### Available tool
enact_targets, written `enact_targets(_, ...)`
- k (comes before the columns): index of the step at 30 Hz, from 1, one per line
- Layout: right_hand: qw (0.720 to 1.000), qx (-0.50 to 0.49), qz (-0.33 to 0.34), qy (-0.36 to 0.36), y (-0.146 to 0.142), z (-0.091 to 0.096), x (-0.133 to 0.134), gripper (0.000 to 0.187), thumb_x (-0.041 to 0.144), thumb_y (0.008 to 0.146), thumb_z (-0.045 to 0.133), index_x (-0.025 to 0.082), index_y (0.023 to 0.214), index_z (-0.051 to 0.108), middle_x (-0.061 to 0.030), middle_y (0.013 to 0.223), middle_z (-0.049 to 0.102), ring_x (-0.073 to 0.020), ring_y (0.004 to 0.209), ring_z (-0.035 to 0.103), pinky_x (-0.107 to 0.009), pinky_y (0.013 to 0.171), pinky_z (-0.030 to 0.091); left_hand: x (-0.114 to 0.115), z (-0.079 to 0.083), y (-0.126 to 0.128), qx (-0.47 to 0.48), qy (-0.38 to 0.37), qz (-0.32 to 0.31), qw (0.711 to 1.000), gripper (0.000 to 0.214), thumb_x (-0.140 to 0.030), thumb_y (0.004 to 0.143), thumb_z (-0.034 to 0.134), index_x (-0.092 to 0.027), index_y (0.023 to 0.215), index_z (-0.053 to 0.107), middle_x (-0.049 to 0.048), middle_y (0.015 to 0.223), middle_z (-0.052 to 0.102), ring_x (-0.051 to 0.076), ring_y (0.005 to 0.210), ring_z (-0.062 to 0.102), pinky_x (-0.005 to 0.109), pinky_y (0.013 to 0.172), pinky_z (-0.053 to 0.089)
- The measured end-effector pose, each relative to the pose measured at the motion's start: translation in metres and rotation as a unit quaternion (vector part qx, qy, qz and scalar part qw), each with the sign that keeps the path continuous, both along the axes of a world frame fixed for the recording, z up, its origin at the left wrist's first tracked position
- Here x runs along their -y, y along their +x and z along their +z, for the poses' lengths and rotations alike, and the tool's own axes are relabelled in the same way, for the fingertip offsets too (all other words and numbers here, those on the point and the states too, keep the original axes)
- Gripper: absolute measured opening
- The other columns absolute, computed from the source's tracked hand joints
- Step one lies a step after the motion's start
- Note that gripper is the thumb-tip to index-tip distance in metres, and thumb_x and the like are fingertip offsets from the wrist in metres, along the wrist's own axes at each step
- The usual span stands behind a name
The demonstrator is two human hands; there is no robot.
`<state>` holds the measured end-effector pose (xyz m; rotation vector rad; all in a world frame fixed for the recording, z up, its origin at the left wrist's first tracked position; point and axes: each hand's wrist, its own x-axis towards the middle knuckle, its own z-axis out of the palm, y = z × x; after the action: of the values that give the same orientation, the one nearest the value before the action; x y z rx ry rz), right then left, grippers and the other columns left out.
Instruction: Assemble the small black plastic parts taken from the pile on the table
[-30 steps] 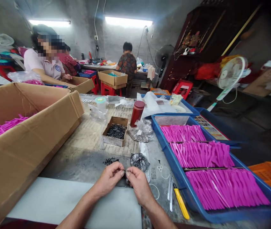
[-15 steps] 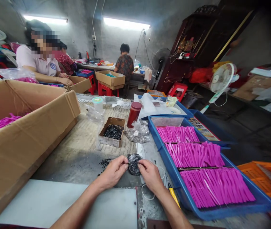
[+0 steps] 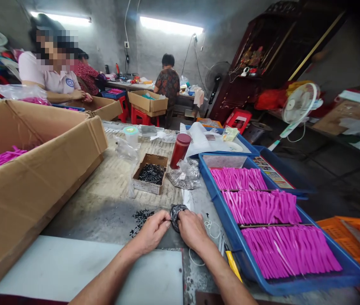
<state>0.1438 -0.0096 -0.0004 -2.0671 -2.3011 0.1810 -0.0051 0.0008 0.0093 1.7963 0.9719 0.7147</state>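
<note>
A small plastic bag (image 3: 175, 220) of dark pieces rests on the worktable in front of me. The thumb and forefinger of my left hand (image 3: 153, 231) pinch the left edge of its rim. My right hand (image 3: 192, 228) is over the bag's right side, fingers bent together and pointing down at its mouth. Its fingertips are hidden, and I cannot tell what is between them. Loose small black parts (image 3: 141, 220) lie in a heap just left of the bag. Beyond it, a small cardboard box (image 3: 148, 186) holds many similar dark pieces.
Right of my hands is a blue tray (image 3: 210, 186) with rows of magenta strips (image 3: 290, 250); a yellow-handled tool (image 3: 233, 266) lies beside it. A large carton (image 3: 40, 169) stands left. Ahead are a red canister (image 3: 180, 150) and a bag of metal bits (image 3: 186, 178). Co-workers sit beyond.
My right hand has moved left from the bag's right edge to over its mouth. My left hand keeps its pinch. The view has shifted slightly.
</note>
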Motion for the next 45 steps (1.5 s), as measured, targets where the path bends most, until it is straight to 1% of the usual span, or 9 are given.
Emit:
enact_targets(8, 0.999, -0.032, 0.004, 0.030, 0.005, -0.004, 0.005, 0.014, 0.014, 0.076, 0.038, 0.016, 0.075, 0.052, -0.0059, 0.077, 0.059, -0.0198, 0.074, 0.052, -0.029, 0.061, 0.026, 0.001, 0.002, 0.000, -0.020, 0.012, -0.010, 1.000, 0.010, -0.019, 0.075, 0.035, -0.016, 0.067, 0.041, -0.0044, 0.059, 0.036, 0.009, 0.057, 0.033, 0.019, 0.056, 0.029)
enact_targets(15, 0.992, -0.091, 0.008, 0.085, 0.008, -0.014, 0.007, 0.015, 0.011, 0.074, 0.038, 0.016, 0.069, 0.051, -0.0041, 0.069, 0.058, -0.0176, 0.068, 0.052, -0.027, 0.060, 0.028, 0.001, -0.001, 0.001, -0.009, -0.015, -0.018, 1.000, 0.009, -0.019, 0.075, 0.035, -0.016, 0.069, 0.041, -0.0050, 0.058, 0.034, 0.009, 0.057, 0.034, 0.019, 0.055, 0.030)
enact_targets(23, 0.971, -0.196, 0.025, 0.133, 0.012, -0.019, 0.007, 0.022, 0.009, 0.071, 0.038, 0.016, 0.085, 0.055, -0.0052, 0.078, 0.061, -0.0179, 0.075, 0.053, -0.028, 0.065, 0.033, 0.001, -0.009, 0.000, 0.022, -0.050, -0.035, 0.998, 0.009, -0.020, 0.076, 0.035, -0.016, 0.072, 0.041, -0.0045, 0.060, 0.036, 0.009, 0.056, 0.034, 0.018, 0.053, 0.031)
enact_targets(27, 0.952, -0.283, -0.004, 0.120, 0.015, -0.013, 0.010, 0.020, 0.012, 0.070, 0.041, 0.017, 0.080, 0.058, -0.0058, 0.078, 0.062, -0.0194, 0.076, 0.053, -0.030, 0.068, 0.034, 0.001, -0.013, 0.000, 0.057, -0.093, -0.046, 0.993, 0.006, -0.020, 0.077, 0.036, -0.016, 0.074, 0.039, -0.0053, 0.058, 0.033, 0.008, 0.054, 0.033, 0.018, 0.051, 0.030)
enact_targets(30, 0.893, -0.438, -0.071, 0.081, 0.012, -0.004, 0.015, 0.014, 0.018, 0.069, 0.046, 0.018, 0.074, 0.059, -0.0036, 0.071, 0.061, -0.0177, 0.068, 0.052, -0.027, 0.063, 0.036, 0.001, -0.013, 0.000, 0.091, -0.130, -0.056, 0.986, 0.005, -0.021, 0.077, 0.036, -0.016, 0.076, 0.038, -0.0057, 0.058, 0.032, 0.007, 0.052, 0.032, 0.018, 0.049, 0.028)
enact_targets(33, 0.774, -0.618, -0.135, 0.013, 0.004, 0.003, 0.021, 0.012, 0.027, 0.065, 0.052, 0.016, 0.067, 0.057, 0.0004, 0.058, 0.056, -0.0131, 0.055, 0.047, -0.023, 0.052, 0.035, 0.001, -0.012, 0.001, 0.124, -0.154, -0.069, 0.978, 0.006, -0.022, 0.076, 0.038, -0.016, 0.076, 0.038, -0.0058, 0.058, 0.032, 0.007, 0.051, 0.031, 0.018, 0.048, 0.027)
enact_targets(35, 0.719, -0.676, -0.162, -0.009, -0.001, 0.006, 0.023, 0.013, 0.028, 0.063, 0.055, 0.015, 0.061, 0.055, 0.0030, 0.051, 0.051, -0.0098, 0.048, 0.041, -0.021, 0.048, 0.031, 0.002, -0.012, 0.002, 0.143, -0.163, -0.076, 0.973, 0.007, -0.022, 0.076, 0.040, -0.015, 0.075, 0.039, -0.0058, 0.058, 0.032, 0.007, 0.051, 0.030, 0.018, 0.047, 0.026)
enact_targets(38, 0.677, -0.712, -0.184, -0.019, -0.010, 0.005, 0.026, 0.014, 0.028, 0.061, 0.057, 0.015, 0.059, 0.054, 0.0047, 0.048, 0.046, -0.0078, 0.045, 0.035, -0.020, 0.046, 0.027, 0.002, -0.012, 0.002, 0.163, -0.171, -0.078, 0.969, 0.009, -0.023, 0.076, 0.041, -0.015, 0.073, 0.039, -0.0054, 0.059, 0.033, 0.006, 0.051, 0.030, 0.018, 0.047, 0.025)
enact_targets(45, 0.613, -0.763, -0.203, -0.024, -0.021, -0.001, 0.030, 0.016, 0.030, 0.061, 0.058, 0.015, 0.059, 0.053, 0.0046, 0.049, 0.044, -0.0081, 0.047, 0.034, -0.021, 0.047, 0.026, 0.003, -0.012, 0.003, 0.179, -0.170, -0.071, 0.966, 0.011, -0.025, 0.075, 0.043, -0.014, 0.073, 0.041, -0.0043, 0.060, 0.037, 0.006, 0.052, 0.032, 0.018, 0.049, 0.027)
